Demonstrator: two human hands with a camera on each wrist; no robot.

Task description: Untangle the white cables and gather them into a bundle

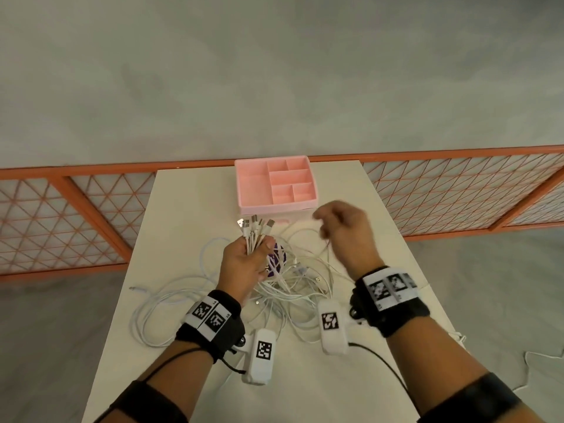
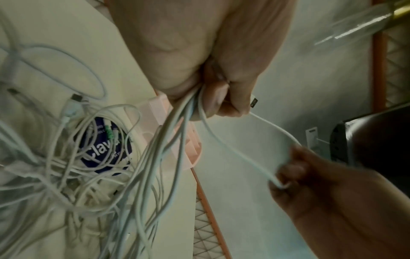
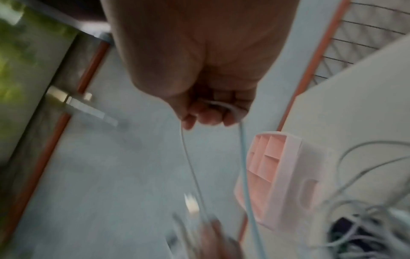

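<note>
A tangle of white cables (image 1: 283,288) lies in the middle of the white table (image 1: 183,209). My left hand (image 1: 247,261) grips a bunch of several cable ends, and their plugs (image 1: 254,224) fan out above the fist. In the left wrist view the cable strands (image 2: 168,133) run down from my left hand (image 2: 213,87) into the heap. My right hand (image 1: 338,227), raised to the right, pinches one white cable (image 2: 241,154) that loops back to the left fist. The right wrist view shows my right hand (image 3: 210,108) curled round that cable (image 3: 241,149).
A pink divided organiser tray (image 1: 274,186) stands at the table's far edge just beyond my hands. A round purple-and-white label (image 1: 276,259) lies under the tangle. An orange mesh railing (image 1: 457,190) runs behind the table. One plug end (image 1: 134,289) trails to the left.
</note>
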